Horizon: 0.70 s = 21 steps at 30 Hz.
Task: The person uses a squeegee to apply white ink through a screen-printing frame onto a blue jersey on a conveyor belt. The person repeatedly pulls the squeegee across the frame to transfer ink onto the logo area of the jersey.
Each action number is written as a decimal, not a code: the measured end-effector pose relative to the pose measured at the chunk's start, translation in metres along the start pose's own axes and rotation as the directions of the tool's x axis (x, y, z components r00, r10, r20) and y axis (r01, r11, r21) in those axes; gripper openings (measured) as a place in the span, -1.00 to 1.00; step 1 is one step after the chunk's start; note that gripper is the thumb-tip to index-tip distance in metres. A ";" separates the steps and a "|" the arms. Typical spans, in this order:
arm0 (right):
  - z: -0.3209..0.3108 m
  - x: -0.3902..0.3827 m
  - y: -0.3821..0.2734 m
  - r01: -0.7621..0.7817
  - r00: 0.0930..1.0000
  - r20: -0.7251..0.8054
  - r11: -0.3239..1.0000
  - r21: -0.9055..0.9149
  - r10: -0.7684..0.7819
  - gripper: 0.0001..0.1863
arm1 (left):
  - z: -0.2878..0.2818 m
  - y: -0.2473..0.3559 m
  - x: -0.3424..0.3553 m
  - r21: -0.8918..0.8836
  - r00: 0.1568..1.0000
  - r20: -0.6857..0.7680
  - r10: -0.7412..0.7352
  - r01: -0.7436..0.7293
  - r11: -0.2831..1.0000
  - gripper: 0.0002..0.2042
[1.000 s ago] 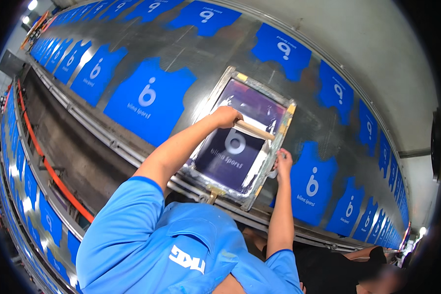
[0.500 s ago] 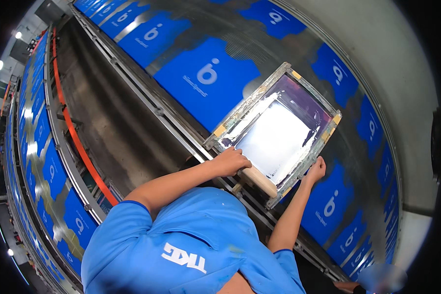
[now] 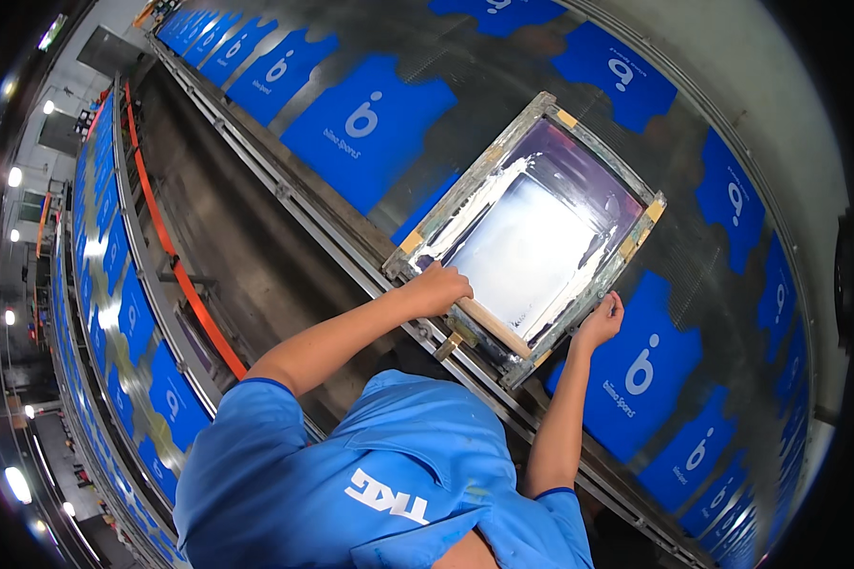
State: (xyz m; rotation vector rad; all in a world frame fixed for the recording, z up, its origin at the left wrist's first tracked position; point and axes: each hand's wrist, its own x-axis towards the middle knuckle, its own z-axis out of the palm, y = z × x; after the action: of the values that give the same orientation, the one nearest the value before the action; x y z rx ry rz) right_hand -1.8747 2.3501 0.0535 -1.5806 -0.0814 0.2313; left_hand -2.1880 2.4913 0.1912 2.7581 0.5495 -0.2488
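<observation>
A screen printing frame with a worn, paint-crusted rim lies tilted across the long table in front of me. White ink covers much of its mesh, with a purple band along the far side. My left hand is closed on the end of a squeegee with a wooden handle, which lies along the frame's near end; its blade is hidden. My right hand is at the frame's right outer edge with its fingers curled. What it holds, if anything, is hidden.
Blue shirt-shaped fabric pieces with pale prints lie in rows on the grey table. A metal rail runs along its near edge. An orange strip and another table of blue pieces stand to the left.
The view has shifted, and more of the table shows. The frame now looks farther from the left fabric piece. My left hand still grips the squeegee at the near end; my right hand stays beside the rim.
</observation>
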 end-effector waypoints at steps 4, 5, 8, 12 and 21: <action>0.016 -0.010 -0.006 0.198 0.979 -0.003 0.957 -0.211 -0.203 -0.75 | -0.011 -0.021 -0.006 -0.031 0.998 -0.044 0.042 -0.044 0.999 -0.70; 0.016 -0.012 -0.005 0.184 0.982 -0.011 0.966 -0.184 -0.189 -0.75 | -0.012 -0.023 -0.007 -0.043 0.996 -0.069 0.059 -0.063 0.997 -0.70; 0.019 -0.015 -0.011 0.182 0.982 -0.018 0.972 -0.146 -0.186 -0.73 | -0.017 -0.026 -0.009 0.043 0.992 -0.110 0.066 -0.062 0.997 -0.69; 0.023 -0.022 -0.029 0.122 0.992 0.009 0.952 -0.282 -0.124 -0.70 | -0.011 -0.019 -0.016 0.095 0.996 -0.090 0.007 0.001 0.996 -0.66; -0.014 0.001 -0.032 0.174 0.969 0.244 0.813 -0.556 -0.041 -0.67 | -0.053 -0.028 0.076 0.017 0.953 -0.303 -0.017 0.023 1.000 -0.73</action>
State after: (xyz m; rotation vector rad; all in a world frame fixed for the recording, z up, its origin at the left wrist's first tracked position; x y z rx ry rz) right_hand -1.8677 2.3380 0.0855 -2.1438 -0.4535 0.3120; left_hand -2.1246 2.5595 0.2156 2.8291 0.6526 0.1708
